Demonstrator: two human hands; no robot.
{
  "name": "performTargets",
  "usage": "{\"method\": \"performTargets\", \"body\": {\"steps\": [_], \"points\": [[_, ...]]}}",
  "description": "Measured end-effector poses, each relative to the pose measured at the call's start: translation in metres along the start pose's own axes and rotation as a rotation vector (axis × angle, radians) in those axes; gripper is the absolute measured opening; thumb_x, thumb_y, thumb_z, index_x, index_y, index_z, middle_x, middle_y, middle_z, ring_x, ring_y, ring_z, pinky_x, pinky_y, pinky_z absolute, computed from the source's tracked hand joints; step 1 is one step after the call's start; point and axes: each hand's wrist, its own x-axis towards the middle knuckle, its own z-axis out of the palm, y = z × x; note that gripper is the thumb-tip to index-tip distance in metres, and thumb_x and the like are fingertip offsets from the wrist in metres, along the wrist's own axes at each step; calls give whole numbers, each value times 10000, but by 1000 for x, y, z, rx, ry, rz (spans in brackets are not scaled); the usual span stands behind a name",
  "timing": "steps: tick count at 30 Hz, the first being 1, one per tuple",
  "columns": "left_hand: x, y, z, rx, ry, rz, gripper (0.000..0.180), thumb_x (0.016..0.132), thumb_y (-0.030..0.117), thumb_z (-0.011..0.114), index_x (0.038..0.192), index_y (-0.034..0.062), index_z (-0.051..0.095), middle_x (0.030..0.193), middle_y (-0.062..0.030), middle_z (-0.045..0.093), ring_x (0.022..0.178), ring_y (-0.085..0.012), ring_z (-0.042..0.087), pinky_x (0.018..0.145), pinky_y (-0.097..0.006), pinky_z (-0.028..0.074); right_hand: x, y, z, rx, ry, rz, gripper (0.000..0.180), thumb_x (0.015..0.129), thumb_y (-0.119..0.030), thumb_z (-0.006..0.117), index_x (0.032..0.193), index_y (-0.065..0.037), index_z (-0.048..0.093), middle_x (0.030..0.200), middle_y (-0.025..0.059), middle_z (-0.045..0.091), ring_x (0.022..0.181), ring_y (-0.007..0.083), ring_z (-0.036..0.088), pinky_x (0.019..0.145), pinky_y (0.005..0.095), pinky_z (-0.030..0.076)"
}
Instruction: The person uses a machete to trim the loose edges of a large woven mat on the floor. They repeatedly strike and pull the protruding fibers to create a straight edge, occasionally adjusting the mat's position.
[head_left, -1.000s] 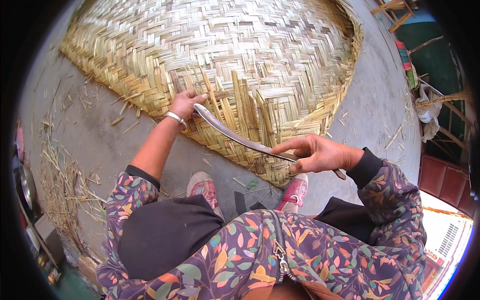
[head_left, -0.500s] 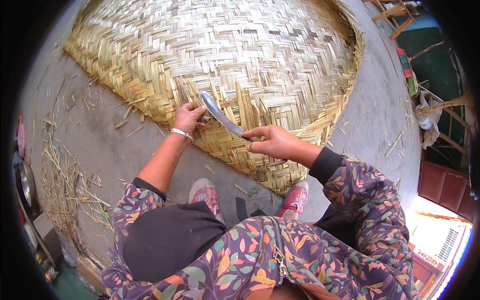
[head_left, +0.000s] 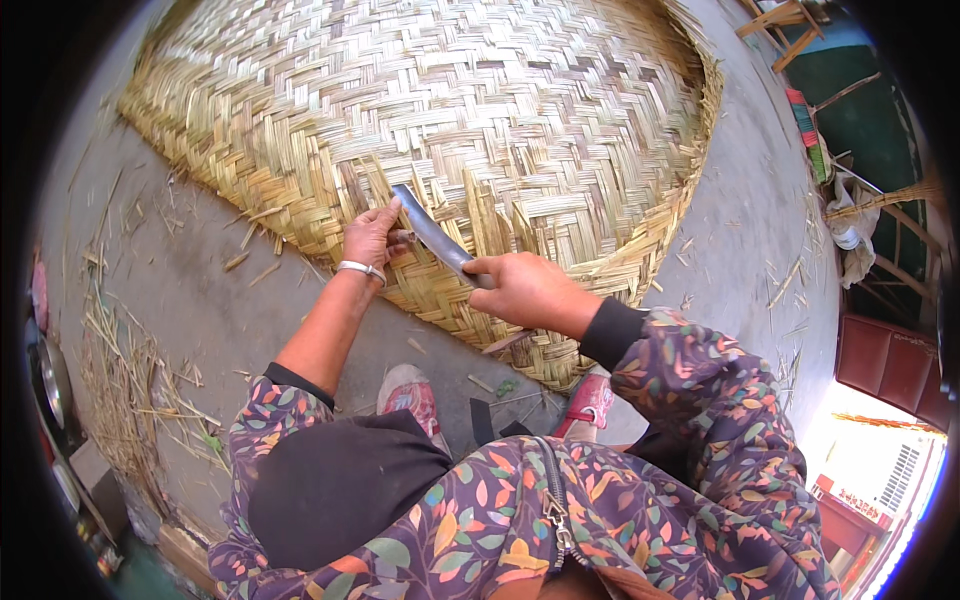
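Since half a second ago, right hand (head_left: 528, 290) and knife (head_left: 432, 235) moved up-frame toward the woven bamboo mat (head_left: 500, 110). Left hand (head_left: 372, 235), centre-left, pinches a loose strip at the mat's near edge, probably steadying it. Right hand, centre, is clenched on the knife handle, blade angled to the strip.

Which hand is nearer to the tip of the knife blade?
Left. The left hand pinches a mat strip right beside the tip of the knife blade. The right hand grips the handle at the opposite end, nearer the body.
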Motion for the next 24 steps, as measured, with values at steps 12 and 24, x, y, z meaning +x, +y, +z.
{"method": "performTargets", "body": {"steps": [12,24], "points": [[6,11,20,146,6,-242,166,893,177,698,850,67,581,644,-26,586,457,-141,559,379,-283,404,39,13,37,-107,250,-47,314,806,-282,590,1080,-142,652,837,162,701,822,361,685,735,486,533],[-1,7,12,1250,97,407,486,790,468,787,698,17,632,625,-120,636,535,-213,611,525,-383,485,33,4,29,-217,279,-93,243,818,-256,585,1004,-109,639,791,160,694,776,339,694,675,466,543]]}}
